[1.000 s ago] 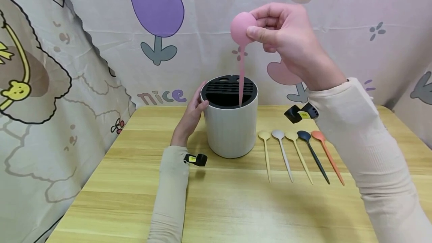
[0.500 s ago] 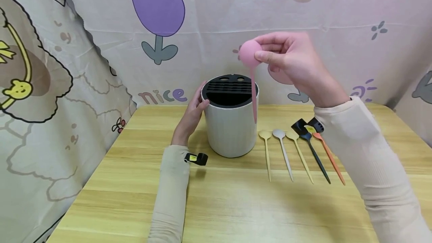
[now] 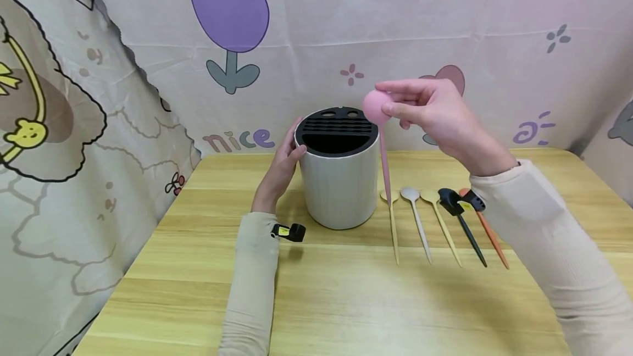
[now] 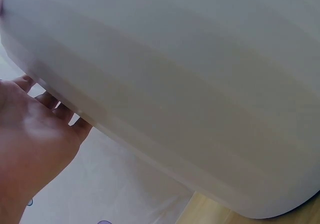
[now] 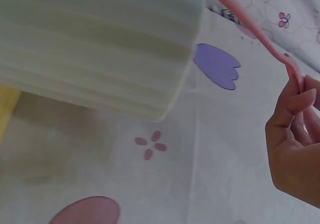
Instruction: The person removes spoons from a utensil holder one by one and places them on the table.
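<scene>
In the head view my right hand (image 3: pixel 440 117) pinches a pink spoon (image 3: pixel 374 106) by its round bowl. Its handle hangs down beside the right side of a white utensil holder (image 3: pixel 338 191), outside the rim, with the tip in front of a yellow spoon's bowl. My left hand (image 3: pixel 279 172) grips the holder's left side, thumb near the rim and fingers reaching behind. The holder's black slotted lid (image 3: pixel 341 125) has one wide opening at the front. In the right wrist view, thumb and fingers pinch the pink spoon (image 5: pixel 250 24). The left wrist view shows fingers (image 4: pixel 62 112) against the holder's wall.
Right of the holder, several spoons lie in a row on the wooden table (image 3: pixel 198 290): a yellow spoon (image 3: pixel 394 232), a grey spoon (image 3: pixel 419 227), another yellow spoon (image 3: pixel 445 229), a dark spoon (image 3: pixel 472 238) and an orange spoon (image 3: pixel 492 238). A printed curtain (image 3: pixel 306 15) hangs behind.
My right hand has come down and to the right with the pink spoon, from above the lid to beside the holder. My left hand keeps its place.
</scene>
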{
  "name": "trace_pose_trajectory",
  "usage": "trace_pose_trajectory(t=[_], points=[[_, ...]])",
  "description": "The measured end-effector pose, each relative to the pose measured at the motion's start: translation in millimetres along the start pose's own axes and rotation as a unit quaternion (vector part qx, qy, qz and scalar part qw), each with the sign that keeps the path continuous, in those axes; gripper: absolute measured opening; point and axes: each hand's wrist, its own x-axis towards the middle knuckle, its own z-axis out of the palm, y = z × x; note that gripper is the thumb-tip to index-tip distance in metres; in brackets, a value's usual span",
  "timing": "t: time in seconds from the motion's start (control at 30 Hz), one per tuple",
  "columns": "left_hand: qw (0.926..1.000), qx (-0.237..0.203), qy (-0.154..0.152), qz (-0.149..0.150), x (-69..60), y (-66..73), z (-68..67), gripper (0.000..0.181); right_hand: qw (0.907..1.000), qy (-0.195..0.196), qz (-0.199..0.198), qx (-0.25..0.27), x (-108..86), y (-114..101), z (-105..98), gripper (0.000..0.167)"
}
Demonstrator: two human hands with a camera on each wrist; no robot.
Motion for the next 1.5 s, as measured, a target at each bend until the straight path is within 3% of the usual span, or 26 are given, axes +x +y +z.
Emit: trace_pose_trajectory(t=[0.3, 0.6, 0.9, 1.13, 1.33, 1.5], points=[[1.0, -0.002, 0.002, 0.0, 0.2, -0.8, -0.4, 0.117, 0.9958, -0.054, 0.057, -0.048, -4.9, 20.1, -3.6, 0.056], [1.0, -0.002, -0.005, 0.0, 0.3, -0.4, -0.1, 0.114, 0.9892, -0.081, 0.101, -0.068, -8.8, 42.4, -13.7, 0.058], [1.0, -0.004, -0.001, 0.0, 0.0, 1.1, -0.6, 0.117, 0.9888, -0.079, 0.111, -0.06, -15.7, 60.8, -30.1, 0.058], [1.0, 0.002, -0.003, -0.001, 1.0, 0.8, 0.4, 0.115, 0.9825, -0.092, 0.132, -0.093, -26.4, 72.2, -49.9, 0.063], [1.0, -0.004, -0.003, 0.0, 1.0, 0.7, 0.7, 0.115, 0.9781, -0.119, 0.145, -0.09, -27.6, 92.1, -69.6, 0.064], [1.0, -0.007, -0.004, 0.002, 1.6, -0.1, 1.5, 0.116, 0.9738, -0.116, 0.175, -0.087, -28.5, 111.9, -85.3, 0.065]])
